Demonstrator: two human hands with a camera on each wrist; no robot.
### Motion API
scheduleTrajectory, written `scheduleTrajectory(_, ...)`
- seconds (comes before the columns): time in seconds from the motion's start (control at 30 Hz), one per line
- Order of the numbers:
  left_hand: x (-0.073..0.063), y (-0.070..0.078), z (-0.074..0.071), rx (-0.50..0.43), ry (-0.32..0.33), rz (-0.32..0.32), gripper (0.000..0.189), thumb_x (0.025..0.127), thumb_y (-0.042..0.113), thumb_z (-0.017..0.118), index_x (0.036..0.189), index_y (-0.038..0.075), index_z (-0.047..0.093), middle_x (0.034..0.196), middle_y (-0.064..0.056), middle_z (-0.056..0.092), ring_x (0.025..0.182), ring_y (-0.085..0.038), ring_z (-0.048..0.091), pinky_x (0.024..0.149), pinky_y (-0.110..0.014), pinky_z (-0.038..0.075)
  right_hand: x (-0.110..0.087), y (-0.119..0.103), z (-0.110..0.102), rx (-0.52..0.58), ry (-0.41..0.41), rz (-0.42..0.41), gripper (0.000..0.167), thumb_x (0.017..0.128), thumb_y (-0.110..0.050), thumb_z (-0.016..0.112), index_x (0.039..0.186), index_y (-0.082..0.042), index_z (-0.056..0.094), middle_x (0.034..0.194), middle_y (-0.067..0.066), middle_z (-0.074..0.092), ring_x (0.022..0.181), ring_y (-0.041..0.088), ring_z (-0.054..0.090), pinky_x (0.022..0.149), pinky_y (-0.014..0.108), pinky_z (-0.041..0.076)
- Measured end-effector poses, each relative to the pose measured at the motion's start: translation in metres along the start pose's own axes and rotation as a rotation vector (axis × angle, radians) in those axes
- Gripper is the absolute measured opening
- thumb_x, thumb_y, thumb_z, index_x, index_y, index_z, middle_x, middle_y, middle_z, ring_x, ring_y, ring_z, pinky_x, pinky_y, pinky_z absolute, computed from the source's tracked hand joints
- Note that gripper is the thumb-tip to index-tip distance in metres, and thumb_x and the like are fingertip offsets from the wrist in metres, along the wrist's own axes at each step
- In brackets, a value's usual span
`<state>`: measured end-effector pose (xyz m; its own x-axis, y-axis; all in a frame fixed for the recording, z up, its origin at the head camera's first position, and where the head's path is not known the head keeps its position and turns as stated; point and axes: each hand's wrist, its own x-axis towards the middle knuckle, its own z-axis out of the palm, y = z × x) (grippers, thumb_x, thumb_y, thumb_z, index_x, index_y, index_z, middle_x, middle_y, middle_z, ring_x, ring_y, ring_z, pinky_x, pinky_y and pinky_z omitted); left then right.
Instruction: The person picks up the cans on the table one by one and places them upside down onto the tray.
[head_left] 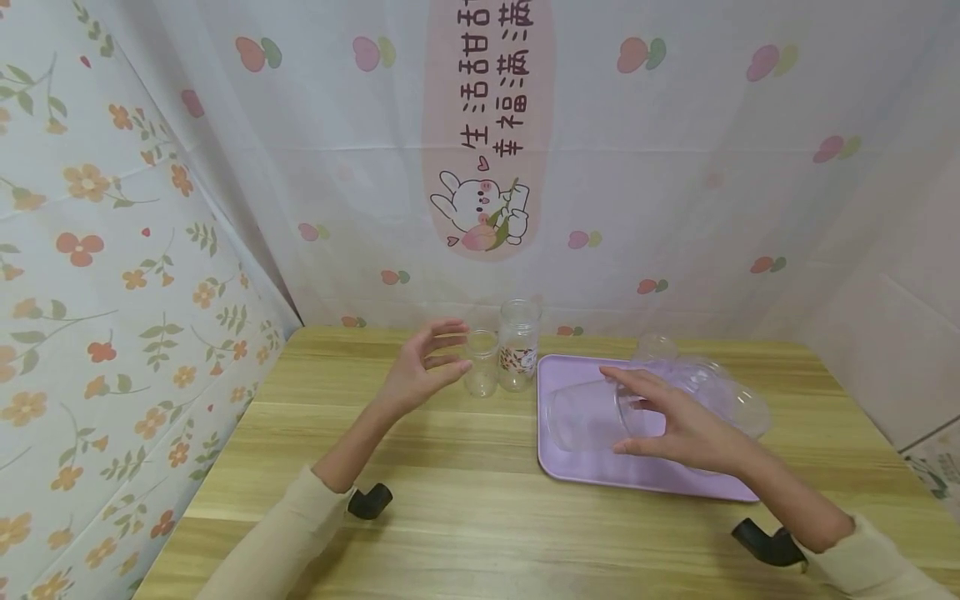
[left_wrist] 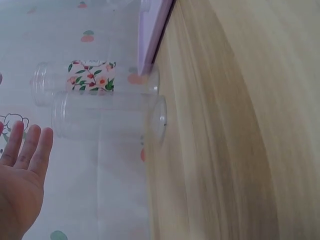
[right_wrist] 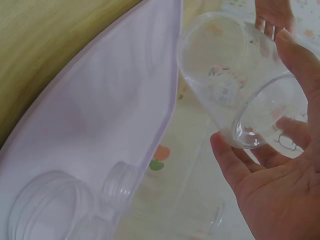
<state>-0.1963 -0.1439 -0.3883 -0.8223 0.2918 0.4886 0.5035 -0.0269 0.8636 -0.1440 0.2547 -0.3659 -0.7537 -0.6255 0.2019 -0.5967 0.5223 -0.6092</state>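
My right hand [head_left: 675, 425] holds a clear cup [head_left: 585, 417] by one end, tilted on its side above the lilac tray [head_left: 637, 477]. In the right wrist view, the thumb and fingers of the right hand [right_wrist: 280, 185] spread around the rim of this see-through cup [right_wrist: 210, 60]. My left hand [head_left: 423, 367] is beside a short clear jar [head_left: 482, 371], its fingers fairly straight; contact cannot be made out. Right next to it stands a taller clear jar [head_left: 519, 337] with a flower-print band. Both jars are upright on the table.
Several clear containers [head_left: 705, 379] lie on the right part of the tray, some overlapping. The wooden table [head_left: 450, 517] ends at a white printed curtain [head_left: 660, 208] behind. A flowered cloth [head_left: 112, 333] hangs on the left.
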Motion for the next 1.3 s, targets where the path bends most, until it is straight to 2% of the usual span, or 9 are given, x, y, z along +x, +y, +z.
scheduleTrajectory(0.1,0.002,-0.001,-0.002,0.044,0.0,-0.01,0.059,0.086,-0.015,0.072,0.14,-0.01,0.047,0.137,-0.026,0.054,0.127,-0.052,0.049,0.099,-0.057,0.048,0.0,0.001,-0.001,-0.014,-0.012,-0.005,0.09,0.086,-0.036,0.083,0.16,-0.023,0.034,0.156,0.002,0.038,0.123,0.025,0.055,0.092,0.048,0.054)
scheduleTrajectory(0.23,0.004,-0.003,-0.004,0.114,-0.008,-0.015,0.062,0.085,-0.014,0.073,0.14,-0.011,0.045,0.139,-0.029,0.052,0.127,-0.052,0.049,0.099,-0.06,0.047,0.0,0.002,-0.003,-0.021,-0.029,-0.007,0.09,0.086,-0.038,0.082,0.16,-0.021,0.033,0.156,0.002,0.038,0.124,0.027,0.055,0.092,0.049,0.053)
scheduleTrajectory(0.43,0.008,-0.009,-0.012,0.19,-0.04,-0.03,0.064,0.084,-0.004,0.081,0.14,-0.001,0.05,0.14,-0.021,0.054,0.127,-0.045,0.052,0.098,-0.052,0.05,0.001,0.0,-0.006,-0.039,-0.054,-0.014,0.09,0.086,-0.041,0.082,0.16,-0.023,0.033,0.155,0.003,0.038,0.124,0.029,0.054,0.093,0.053,0.052)
scheduleTrajectory(0.63,0.013,-0.014,-0.02,0.267,-0.103,-0.075,0.069,0.084,0.007,0.084,0.143,0.006,0.05,0.143,-0.015,0.053,0.13,-0.039,0.051,0.101,-0.053,0.048,0.006,-0.003,-0.011,-0.103,-0.09,-0.041,0.091,0.085,-0.045,0.082,0.159,-0.021,0.035,0.154,0.004,0.041,0.129,0.026,0.05,0.095,0.055,0.05)
scheduleTrajectory(0.73,0.016,-0.015,-0.024,0.343,-0.162,-0.096,0.073,0.084,0.014,0.086,0.146,0.008,0.048,0.146,-0.015,0.05,0.132,-0.035,0.049,0.104,-0.054,0.045,0.008,-0.004,-0.015,-0.142,-0.115,-0.05,0.091,0.085,-0.047,0.081,0.159,-0.019,0.036,0.152,0.005,0.043,0.13,0.027,0.049,0.094,0.053,0.051)
scheduleTrajectory(0.83,0.021,-0.014,-0.027,0.463,-0.22,-0.089,0.078,0.083,0.021,0.087,0.148,0.008,0.046,0.149,-0.013,0.048,0.133,-0.033,0.047,0.106,-0.052,0.044,0.009,-0.004,-0.019,-0.178,-0.128,-0.057,0.091,0.084,-0.048,0.081,0.158,-0.015,0.038,0.151,0.006,0.044,0.13,0.028,0.049,0.095,0.053,0.051)
scheduleTrajectory(1.07,0.032,-0.011,-0.026,0.706,-0.295,-0.064,0.082,0.082,0.041,0.085,0.149,0.009,0.047,0.148,-0.008,0.049,0.128,-0.03,0.051,0.105,-0.048,0.044,0.012,-0.006,-0.025,-0.227,-0.144,-0.089,0.089,0.084,-0.036,0.086,0.156,-0.01,0.04,0.15,0.009,0.046,0.132,0.03,0.047,0.095,0.055,0.05)
scheduleTrajectory(1.2,0.036,-0.01,-0.021,0.769,-0.315,-0.09,0.085,0.082,0.048,0.083,0.148,0.01,0.048,0.148,-0.008,0.05,0.129,-0.029,0.051,0.106,-0.046,0.044,0.013,-0.009,-0.028,-0.24,-0.167,-0.087,0.088,0.085,-0.038,0.084,0.157,-0.012,0.039,0.149,0.011,0.046,0.132,0.032,0.047,0.094,0.056,0.05)
scheduleTrajectory(1.3,0.038,-0.009,-0.017,0.776,-0.318,-0.112,0.085,0.081,0.048,0.084,0.149,0.01,0.048,0.148,-0.009,0.049,0.13,-0.03,0.05,0.106,-0.047,0.043,0.014,-0.011,-0.031,-0.268,-0.18,-0.086,0.09,0.084,-0.043,0.083,0.156,-0.012,0.04,0.148,0.01,0.047,0.131,0.032,0.049,0.094,0.053,0.051)
